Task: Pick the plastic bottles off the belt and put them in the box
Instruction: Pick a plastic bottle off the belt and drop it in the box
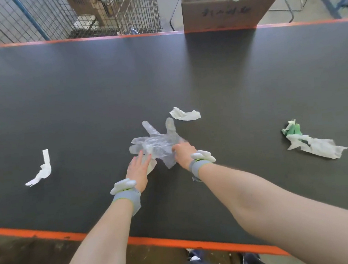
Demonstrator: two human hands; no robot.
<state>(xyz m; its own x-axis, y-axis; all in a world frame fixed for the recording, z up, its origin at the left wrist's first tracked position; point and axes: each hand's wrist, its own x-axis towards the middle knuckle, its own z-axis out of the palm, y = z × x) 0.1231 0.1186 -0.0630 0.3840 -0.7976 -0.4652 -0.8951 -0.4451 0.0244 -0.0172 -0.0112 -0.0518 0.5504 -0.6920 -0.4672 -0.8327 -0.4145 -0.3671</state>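
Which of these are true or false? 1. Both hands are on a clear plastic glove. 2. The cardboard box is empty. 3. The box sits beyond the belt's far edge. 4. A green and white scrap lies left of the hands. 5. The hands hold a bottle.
1. True: left hand and right hand touch the clear plastic glove.
2. False: the cardboard box holds bottles.
3. True.
4. False: the green and white scrap lies to the right.
5. False: no bottle, only the glove.

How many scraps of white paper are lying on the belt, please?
3: one strip left, one beyond the hands, one large crumpled piece right beside a green scrap. Others may lie outside view.
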